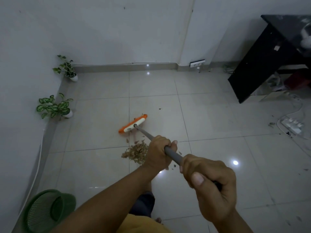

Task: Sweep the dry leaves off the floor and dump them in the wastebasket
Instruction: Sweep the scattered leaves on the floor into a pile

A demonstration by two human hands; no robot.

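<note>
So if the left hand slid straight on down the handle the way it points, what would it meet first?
The left hand would probably meet the orange broom head first; the grey handle between them looks bare. The leaf pile lies below that line.

Both forearms were bare — no sleeves, watch or rings on the left hand (159,153) or right hand (210,184). Below them showed a yellow garment (134,223) and dark trousers (143,204) — bare toes too.

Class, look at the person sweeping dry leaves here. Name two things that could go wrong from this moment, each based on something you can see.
1. Stray leaf bits lie beside the power strip and its cables; sweeping there, the broom head might snag a cord.
2. The green wastebasket sits well apart from the leaf pile, near the wall, so leaves could scatter on the way over.
</note>
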